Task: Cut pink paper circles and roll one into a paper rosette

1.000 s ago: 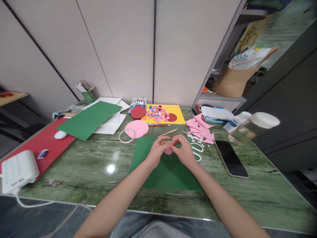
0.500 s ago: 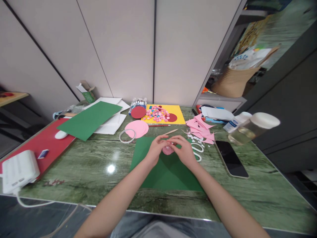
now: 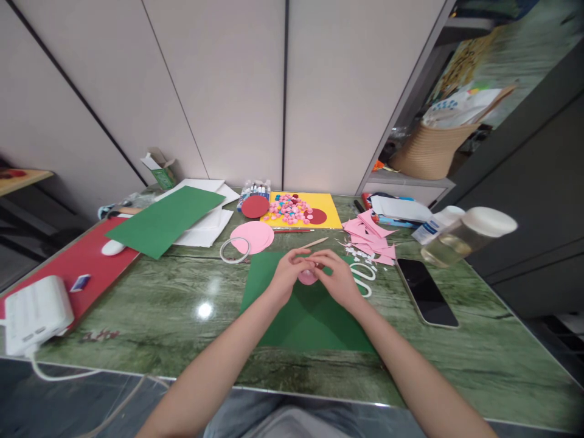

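Between my hands is a small curled piece of pink paper [image 3: 307,277], its upper part hidden by fingertips. My left hand [image 3: 288,274] pinches it from the left with thumb and forefinger. From the right, my right hand [image 3: 338,278] closes its fingertips on the same paper. Both hands hover over a green sheet [image 3: 314,325] lying on the table. White-handled scissors [image 3: 364,281] rest right beside my right hand, partly hidden. Just beyond the fingers lies a pointed wooden stick [image 3: 317,242].
Pink paper scraps [image 3: 367,234] and a phone [image 3: 426,292] lie to the right, near a clear bottle [image 3: 465,240]. A tape roll [image 3: 234,250] overlaps pink paper circles [image 3: 258,236]. Behind, a yellow sheet [image 3: 332,204] bears many small pompoms [image 3: 289,210]. A white power bank [image 3: 39,313] sits left.
My fingers have shifted slightly on the pink paper, which has turned a little and moved slightly left. Both hands stay in nearly the same place.
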Action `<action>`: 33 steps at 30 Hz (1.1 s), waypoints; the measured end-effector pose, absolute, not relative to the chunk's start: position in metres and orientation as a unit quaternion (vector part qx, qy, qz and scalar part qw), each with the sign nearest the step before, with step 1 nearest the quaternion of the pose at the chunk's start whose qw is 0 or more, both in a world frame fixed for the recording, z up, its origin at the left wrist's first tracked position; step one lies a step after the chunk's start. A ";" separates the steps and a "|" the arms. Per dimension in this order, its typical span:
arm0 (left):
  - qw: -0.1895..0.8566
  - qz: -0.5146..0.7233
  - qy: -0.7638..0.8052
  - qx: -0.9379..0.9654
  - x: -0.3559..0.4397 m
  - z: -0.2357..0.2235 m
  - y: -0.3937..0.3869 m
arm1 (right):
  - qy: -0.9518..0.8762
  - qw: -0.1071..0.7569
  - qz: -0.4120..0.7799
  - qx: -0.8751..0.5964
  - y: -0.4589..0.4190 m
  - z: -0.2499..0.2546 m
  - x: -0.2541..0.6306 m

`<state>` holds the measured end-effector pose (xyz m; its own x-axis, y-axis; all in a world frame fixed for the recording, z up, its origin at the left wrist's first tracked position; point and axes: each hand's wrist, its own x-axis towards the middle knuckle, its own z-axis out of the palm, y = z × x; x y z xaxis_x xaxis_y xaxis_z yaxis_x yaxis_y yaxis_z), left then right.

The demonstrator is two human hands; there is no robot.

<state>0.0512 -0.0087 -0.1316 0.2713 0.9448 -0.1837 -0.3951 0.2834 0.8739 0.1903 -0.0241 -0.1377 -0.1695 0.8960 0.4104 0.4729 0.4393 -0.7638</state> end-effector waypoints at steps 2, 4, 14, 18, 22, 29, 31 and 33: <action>0.708 0.470 0.373 0.372 0.051 -0.131 -0.008 | -0.731 0.437 0.239 -0.466 -0.024 -0.138 0.190; 0.709 0.467 0.373 0.374 0.051 -0.132 -0.008 | -0.727 0.443 0.241 -0.466 -0.024 -0.138 0.190; 0.709 0.443 0.389 0.388 0.054 -0.133 -0.012 | -0.684 0.473 0.242 -0.500 -0.024 -0.139 0.191; 0.710 0.441 0.389 0.388 0.055 -0.133 -0.012 | -0.682 0.463 0.240 -0.513 -0.024 -0.139 0.190; 0.700 0.461 0.393 0.379 0.054 -0.136 -0.009 | -0.690 0.458 0.232 -0.511 -0.025 -0.136 0.189; 0.692 0.481 0.390 0.372 0.051 -0.135 -0.007 | -0.722 0.450 0.239 -0.467 -0.025 -0.135 0.190; 0.692 0.472 0.395 0.376 0.051 -0.134 -0.007 | -0.730 0.445 0.238 -0.460 -0.025 -0.137 0.190; 0.694 0.471 0.391 0.380 0.051 -0.133 -0.007 | -0.731 0.446 0.236 -0.458 -0.024 -0.138 0.190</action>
